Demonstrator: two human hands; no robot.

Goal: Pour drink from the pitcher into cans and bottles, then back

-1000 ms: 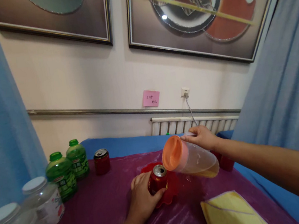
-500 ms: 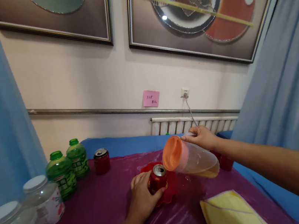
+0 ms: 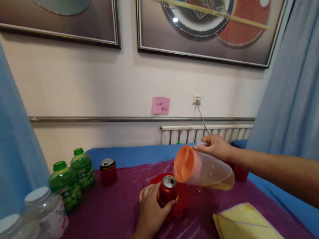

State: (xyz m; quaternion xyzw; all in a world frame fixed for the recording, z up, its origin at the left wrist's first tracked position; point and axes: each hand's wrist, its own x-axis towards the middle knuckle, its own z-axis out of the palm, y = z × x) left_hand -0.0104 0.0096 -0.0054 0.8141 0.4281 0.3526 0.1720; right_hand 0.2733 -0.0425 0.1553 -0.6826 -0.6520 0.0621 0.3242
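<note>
Two hands are busy at the middle of the purple-covered worktop (image 3: 109,223). My left hand (image 3: 152,212) has its fingers wrapped round a red drink can (image 3: 167,193) with an opened top, which stands in a red scalloped plastic dish (image 3: 184,200). My right hand (image 3: 216,147) grips a clear plastic pitcher (image 3: 207,170) with an orange lid, tipped over with the lid's edge just above the can. Amber liquid lies low in the pitcher, and I cannot tell whether any is flowing. I judge this a pour in hand. More tilt calls for keeping the spout over that small opening. A folded yellow cloth (image 3: 241,227) lies near right. Two green bottles (image 3: 67,185), another red can (image 3: 108,172) and white-lidded jars (image 3: 46,214) stand well apart on the left.
</note>
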